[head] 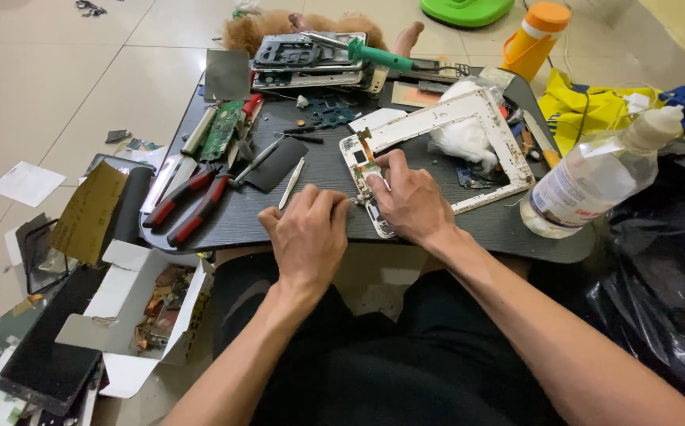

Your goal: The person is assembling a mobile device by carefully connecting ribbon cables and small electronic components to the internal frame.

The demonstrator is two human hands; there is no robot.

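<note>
Frame (437, 150) at centre looks light, thin, brittle; our right hand (412, 201) pinches its lower-left corner, left hand (308, 233) rests curled, grasping nothing, on the surface (319, 170).

A white rectangular frame (480, 110), the hollow shell of a tablet, lies flat and slantwise on the dark bench (319, 177) at centre right of the picture. Its middle is open. The near left corner carries small circuit parts and an orange flex strip (365, 144), and is partly hidden under a hand.
</note>
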